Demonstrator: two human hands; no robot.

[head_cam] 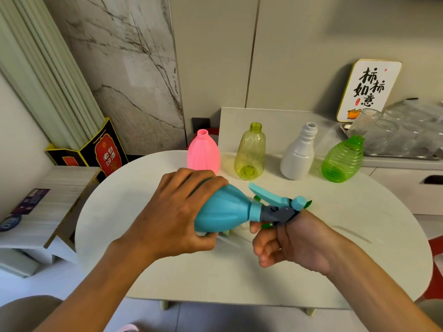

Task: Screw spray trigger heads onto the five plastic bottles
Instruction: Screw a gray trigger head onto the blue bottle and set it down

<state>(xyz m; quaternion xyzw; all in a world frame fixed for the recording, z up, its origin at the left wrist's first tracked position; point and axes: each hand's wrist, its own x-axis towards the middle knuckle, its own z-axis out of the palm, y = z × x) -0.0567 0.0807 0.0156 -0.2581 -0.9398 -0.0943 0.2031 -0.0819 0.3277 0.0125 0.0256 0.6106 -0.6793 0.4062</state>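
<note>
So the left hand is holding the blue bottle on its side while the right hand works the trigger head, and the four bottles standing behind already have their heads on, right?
Not quite. The head view shows the left hand gripping the blue bottle and the right hand at the trigger head, but the pink bottle, yellow-green bottle, white bottle and green bottle have no trigger heads on.

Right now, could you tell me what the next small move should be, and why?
Probably keep twisting the trigger head tight with the right hand while the left hand steadies the blue bottle. The head already sits on its neck, and four bottles behind remain uncapped, so this one wants finishing first.
</note>
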